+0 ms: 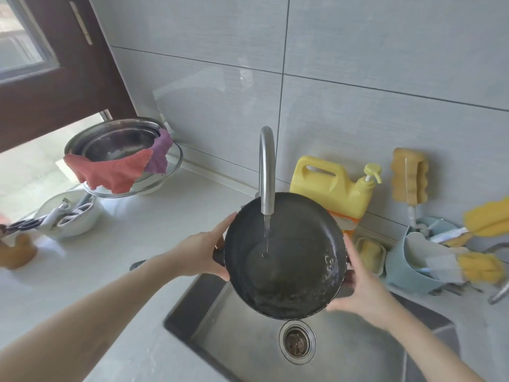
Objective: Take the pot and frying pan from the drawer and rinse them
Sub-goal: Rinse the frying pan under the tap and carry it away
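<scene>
A dark round pot (297, 271) hangs tilted over the steel sink (220, 326), directly under the faucet (267, 166). A thin stream of water falls into it and pools at the bottom. My left hand (203, 249) grips the pot's left side handle, thumb along the rim. My right hand (360, 282) holds the right side, thumb on the rim and fingers hidden beneath. A dark tip (137, 265) pokes out behind my left forearm on the counter; I cannot tell what it is.
A yellow detergent jug (330, 186) stands behind the pot against the tiled wall. Sponges and brushes fill a blue holder (407, 268) at the right. Stacked steel bowls (118, 142) draped with cloths and a white bowl of utensils (68, 216) sit on the left counter.
</scene>
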`<state>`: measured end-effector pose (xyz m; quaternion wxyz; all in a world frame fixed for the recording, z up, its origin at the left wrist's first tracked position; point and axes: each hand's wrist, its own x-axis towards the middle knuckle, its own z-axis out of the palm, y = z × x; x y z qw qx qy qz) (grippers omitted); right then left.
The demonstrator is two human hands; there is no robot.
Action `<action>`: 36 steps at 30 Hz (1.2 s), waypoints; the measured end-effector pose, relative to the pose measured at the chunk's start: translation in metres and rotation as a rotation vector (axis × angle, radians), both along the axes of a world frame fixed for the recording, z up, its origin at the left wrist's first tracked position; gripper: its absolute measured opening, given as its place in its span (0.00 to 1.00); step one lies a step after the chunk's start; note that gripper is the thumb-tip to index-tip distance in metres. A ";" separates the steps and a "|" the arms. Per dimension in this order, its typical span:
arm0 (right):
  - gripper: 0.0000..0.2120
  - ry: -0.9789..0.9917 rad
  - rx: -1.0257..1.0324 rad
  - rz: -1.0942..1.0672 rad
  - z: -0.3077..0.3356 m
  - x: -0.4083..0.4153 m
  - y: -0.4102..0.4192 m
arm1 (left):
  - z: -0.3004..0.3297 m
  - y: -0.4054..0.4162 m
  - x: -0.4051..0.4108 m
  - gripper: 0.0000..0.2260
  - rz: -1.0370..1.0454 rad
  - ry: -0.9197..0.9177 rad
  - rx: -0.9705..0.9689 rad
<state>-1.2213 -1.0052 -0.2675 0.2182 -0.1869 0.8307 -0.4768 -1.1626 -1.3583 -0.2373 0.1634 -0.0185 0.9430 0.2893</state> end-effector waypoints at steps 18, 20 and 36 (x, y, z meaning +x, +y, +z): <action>0.65 -0.279 -0.136 -0.046 -0.052 0.046 -0.002 | 0.027 -0.001 -0.007 0.54 -0.107 -0.263 -0.097; 0.67 -0.194 -0.135 -0.080 -0.054 0.041 0.003 | 0.023 0.013 -0.008 0.54 -0.125 -0.145 -0.154; 0.63 0.501 0.255 -0.239 0.021 0.023 0.112 | -0.058 0.117 -0.015 0.46 -0.019 0.920 -0.117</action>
